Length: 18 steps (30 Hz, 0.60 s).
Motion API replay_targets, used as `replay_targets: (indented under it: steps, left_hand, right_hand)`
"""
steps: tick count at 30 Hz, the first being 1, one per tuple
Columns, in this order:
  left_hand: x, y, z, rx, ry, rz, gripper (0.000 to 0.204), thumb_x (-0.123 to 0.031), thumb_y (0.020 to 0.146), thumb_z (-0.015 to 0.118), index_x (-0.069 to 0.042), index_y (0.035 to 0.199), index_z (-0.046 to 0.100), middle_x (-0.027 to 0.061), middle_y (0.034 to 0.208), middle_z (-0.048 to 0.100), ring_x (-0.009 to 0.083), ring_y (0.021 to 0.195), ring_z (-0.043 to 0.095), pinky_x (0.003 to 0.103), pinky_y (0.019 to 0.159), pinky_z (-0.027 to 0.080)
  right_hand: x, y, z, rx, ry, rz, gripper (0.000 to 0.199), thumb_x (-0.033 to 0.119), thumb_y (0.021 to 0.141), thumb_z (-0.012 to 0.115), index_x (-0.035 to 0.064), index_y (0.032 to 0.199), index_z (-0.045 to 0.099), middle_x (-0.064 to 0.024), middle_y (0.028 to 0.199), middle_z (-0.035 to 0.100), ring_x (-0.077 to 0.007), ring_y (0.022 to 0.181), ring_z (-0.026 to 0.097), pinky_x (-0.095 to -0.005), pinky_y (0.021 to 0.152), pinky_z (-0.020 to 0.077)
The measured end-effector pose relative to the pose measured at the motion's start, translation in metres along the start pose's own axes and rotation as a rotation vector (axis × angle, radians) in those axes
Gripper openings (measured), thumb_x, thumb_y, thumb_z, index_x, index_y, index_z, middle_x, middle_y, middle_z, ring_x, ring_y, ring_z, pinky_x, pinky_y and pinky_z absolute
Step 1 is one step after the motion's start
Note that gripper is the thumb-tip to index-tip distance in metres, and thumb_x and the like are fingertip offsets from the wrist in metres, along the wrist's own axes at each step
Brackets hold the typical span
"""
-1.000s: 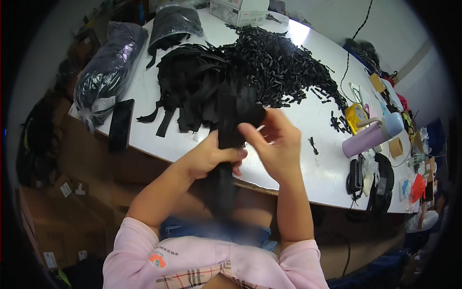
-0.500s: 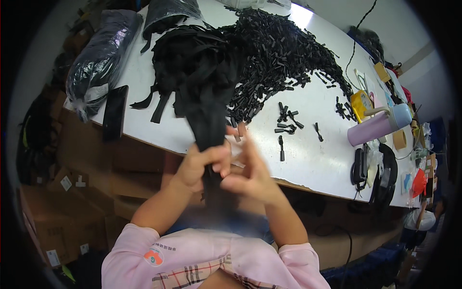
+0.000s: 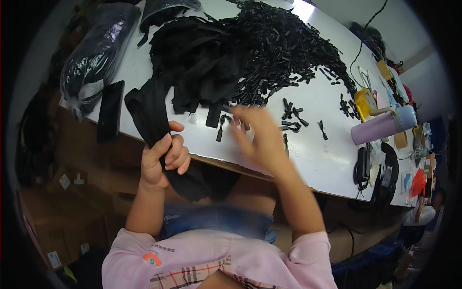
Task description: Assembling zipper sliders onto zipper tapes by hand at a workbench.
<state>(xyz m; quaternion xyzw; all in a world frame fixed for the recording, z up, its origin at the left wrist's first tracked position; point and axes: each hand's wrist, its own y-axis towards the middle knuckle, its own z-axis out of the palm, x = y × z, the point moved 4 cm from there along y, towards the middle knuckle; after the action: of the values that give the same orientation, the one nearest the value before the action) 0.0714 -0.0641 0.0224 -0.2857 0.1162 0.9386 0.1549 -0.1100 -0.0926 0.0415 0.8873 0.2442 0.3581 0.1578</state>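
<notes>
My left hand (image 3: 166, 159) is closed around a black zipper tape (image 3: 150, 113) at the table's near edge. The strip loops up over the table and its other end hangs down toward my lap. My right hand (image 3: 262, 137), somewhat blurred, hovers over the table with thumb and fingers apart. Close to its fingertips lies a black zipper slider with a pull tab (image 3: 220, 129). Beyond both hands lies a heap of black zipper tapes (image 3: 197, 58). A large spread of black zipper sliders (image 3: 284, 48) adjoins it on the right.
A few loose sliders (image 3: 293, 115) lie right of my hand. A dark phone (image 3: 111, 111) and a plastic-wrapped black bundle (image 3: 98, 53) lie at left. The right side holds a lilac bottle (image 3: 378, 127), a yellow tape roll (image 3: 364, 102) and a black strap (image 3: 385, 173).
My hands have separated: the left moved left with the zipper tape, which now loops away from the heap. The right moved right and up over the table, off the strip.
</notes>
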Motion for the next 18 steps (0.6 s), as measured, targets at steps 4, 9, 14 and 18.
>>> replay_targets:
  steps: [4, 9, 14, 18]
  left_hand:
    - [0.010, 0.004, -0.010, -0.048, -0.232, -0.066, 0.022, -0.020, 0.088, 0.035, -0.007, 0.102, 0.046, 0.0008, 0.055, 0.038, 0.0097, 0.042, 0.034, 0.029, 0.051, 0.041]
    - [0.016, 0.015, -0.015, -0.296, -0.406, -0.035, 0.014, -0.016, 0.086, 0.040, -0.009, 0.095, 0.049, 0.0037, 0.072, 0.050, 0.0133, 0.060, 0.047, 0.034, 0.067, 0.046]
    - [0.018, 0.013, -0.023, -0.367, -0.387, -0.014, 0.014, -0.016, 0.086, 0.041, -0.009, 0.095, 0.049, 0.0032, 0.071, 0.050, 0.0123, 0.058, 0.047, 0.033, 0.068, 0.046]
    - [0.024, 0.015, -0.016, -0.229, -0.312, -0.024, 0.015, -0.016, 0.086, 0.040, -0.008, 0.095, 0.049, 0.0005, 0.066, 0.046, 0.0092, 0.054, 0.043, 0.029, 0.066, 0.045]
  right_hand:
    - [-0.065, 0.052, 0.005, -0.162, -0.451, 0.017, 0.034, 0.021, 0.076, 0.051, 0.0030, 0.105, 0.049, -0.0164, 0.109, 0.047, -0.0342, 0.104, 0.038, -0.0375, 0.088, 0.0331]
    - [-0.084, 0.036, 0.018, -0.003, -0.536, -0.030, 0.035, 0.022, 0.079, 0.047, 0.0031, 0.108, 0.047, -0.0158, 0.114, 0.045, -0.0340, 0.108, 0.037, -0.0382, 0.092, 0.0291]
    - [-0.061, 0.002, 0.000, 0.100, -0.542, -0.008, 0.034, 0.024, 0.080, 0.045, 0.0031, 0.107, 0.048, -0.0151, 0.113, 0.045, -0.0317, 0.108, 0.038, -0.0387, 0.092, 0.0283]
    - [-0.010, -0.029, -0.026, -0.165, -0.227, 0.000, 0.036, 0.011, 0.074, 0.055, 0.0009, 0.107, 0.048, -0.0161, 0.106, 0.049, -0.0261, 0.095, 0.050, -0.0334, 0.081, 0.0404]
